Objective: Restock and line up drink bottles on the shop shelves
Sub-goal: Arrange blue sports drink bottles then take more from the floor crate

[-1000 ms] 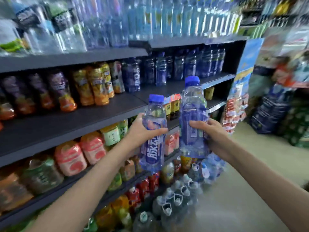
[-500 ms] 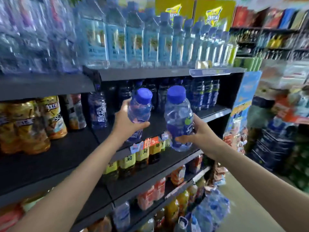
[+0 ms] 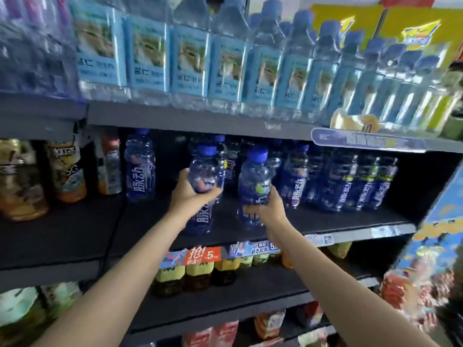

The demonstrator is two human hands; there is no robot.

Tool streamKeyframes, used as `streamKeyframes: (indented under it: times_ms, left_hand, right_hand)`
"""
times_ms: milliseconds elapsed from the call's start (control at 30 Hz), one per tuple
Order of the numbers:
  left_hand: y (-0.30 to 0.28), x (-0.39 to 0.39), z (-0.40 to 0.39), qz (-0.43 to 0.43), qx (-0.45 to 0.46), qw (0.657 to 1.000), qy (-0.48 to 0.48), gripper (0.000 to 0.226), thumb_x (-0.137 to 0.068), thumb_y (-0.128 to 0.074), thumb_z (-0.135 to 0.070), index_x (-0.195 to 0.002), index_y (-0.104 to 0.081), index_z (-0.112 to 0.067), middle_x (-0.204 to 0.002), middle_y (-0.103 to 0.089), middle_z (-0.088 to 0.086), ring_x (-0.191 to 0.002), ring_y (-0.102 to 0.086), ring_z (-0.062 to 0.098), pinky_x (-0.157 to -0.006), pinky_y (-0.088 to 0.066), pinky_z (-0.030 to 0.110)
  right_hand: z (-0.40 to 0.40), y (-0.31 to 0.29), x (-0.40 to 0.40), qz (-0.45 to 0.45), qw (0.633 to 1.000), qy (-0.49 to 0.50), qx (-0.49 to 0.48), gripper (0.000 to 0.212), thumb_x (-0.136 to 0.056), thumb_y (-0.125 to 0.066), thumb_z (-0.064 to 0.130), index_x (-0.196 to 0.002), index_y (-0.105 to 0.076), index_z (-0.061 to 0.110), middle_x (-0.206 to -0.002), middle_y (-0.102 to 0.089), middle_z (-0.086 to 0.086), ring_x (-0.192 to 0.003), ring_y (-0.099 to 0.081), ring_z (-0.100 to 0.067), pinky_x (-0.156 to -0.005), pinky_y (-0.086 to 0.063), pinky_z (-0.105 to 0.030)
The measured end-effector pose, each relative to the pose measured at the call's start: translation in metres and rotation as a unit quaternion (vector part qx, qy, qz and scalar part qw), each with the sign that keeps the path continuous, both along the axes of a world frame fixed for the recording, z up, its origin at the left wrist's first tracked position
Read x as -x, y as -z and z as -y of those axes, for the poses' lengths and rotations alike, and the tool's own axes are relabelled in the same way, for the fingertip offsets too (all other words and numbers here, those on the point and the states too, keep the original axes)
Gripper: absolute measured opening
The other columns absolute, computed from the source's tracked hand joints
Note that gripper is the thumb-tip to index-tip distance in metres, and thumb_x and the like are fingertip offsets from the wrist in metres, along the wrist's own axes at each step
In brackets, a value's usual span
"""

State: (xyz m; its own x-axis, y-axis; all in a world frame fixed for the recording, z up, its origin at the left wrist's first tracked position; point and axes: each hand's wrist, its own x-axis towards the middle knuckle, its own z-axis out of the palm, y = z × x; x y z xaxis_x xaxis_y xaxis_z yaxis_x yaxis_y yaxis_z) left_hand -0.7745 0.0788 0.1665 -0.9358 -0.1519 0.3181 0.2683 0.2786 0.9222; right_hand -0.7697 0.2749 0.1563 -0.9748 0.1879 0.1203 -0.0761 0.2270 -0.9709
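My left hand (image 3: 191,196) grips a blue-capped, blue-labelled drink bottle (image 3: 204,171) round its middle, upright over the dark middle shelf (image 3: 82,236). My right hand (image 3: 269,209) grips a second bottle of the same kind (image 3: 253,179) just to the right. Both bottles are over the shelf's open front part, ahead of a row of matching blue bottles (image 3: 350,181) that stands further back on the right. One more matching bottle (image 3: 139,169) stands alone to the left.
Clear water bottles with pale blue labels (image 3: 225,63) fill the shelf above. Orange and yellow juice bottles (image 3: 22,179) stand at the left of the middle shelf. Yellow-capped bottles (image 3: 198,271) and price tags (image 3: 200,255) sit on the shelf below. A colourful display (image 3: 431,259) stands at the right.
Both hands have carried their bottles up from the lower shelves and forward into the middle shelf, close to the row of matching blue bottles. The view has swung upward.
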Motion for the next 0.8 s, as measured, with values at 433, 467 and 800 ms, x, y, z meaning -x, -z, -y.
streamKeyframes:
  times_ms: [433,467,800]
  left_hand:
    - [0.016,-0.013,-0.021,0.069,0.255,0.957,-0.117,0.086,-0.068,-0.081,-0.034,-0.136,-0.033,-0.013,-0.13,-0.051,0.012,-0.12,-0.05,0.029,-0.09,-0.043,0.036]
    - [0.016,-0.011,-0.028,0.064,0.251,0.959,-0.117,0.084,-0.068,-0.08,-0.032,-0.136,-0.034,-0.012,-0.13,-0.051,0.012,-0.12,-0.049,0.029,-0.091,-0.042,0.036]
    - [0.022,0.042,-0.109,0.108,0.237,0.954,-0.147,0.063,-0.079,-0.071,-0.034,-0.124,-0.04,-0.003,-0.131,-0.046,0.017,-0.119,-0.048,0.031,-0.089,-0.039,0.034]
  right_hand:
    - [-0.019,-0.006,0.084,0.082,0.986,0.055,-0.133,0.081,-0.072,-0.079,0.03,-0.134,-0.032,0.006,-0.139,-0.034,-0.019,-0.124,-0.04,-0.039,-0.102,-0.037,-0.046]
    - [-0.022,-0.004,0.083,0.087,0.991,0.049,-0.09,0.079,-0.073,-0.079,0.025,-0.133,-0.033,0.004,-0.139,-0.033,-0.02,-0.125,-0.039,-0.038,-0.101,-0.039,-0.044]
    - [-0.071,0.008,0.057,0.123,0.989,-0.073,0.029,0.037,-0.087,-0.057,-0.001,-0.124,-0.051,0.002,-0.109,-0.054,-0.014,-0.107,-0.055,-0.029,-0.095,-0.049,-0.041]
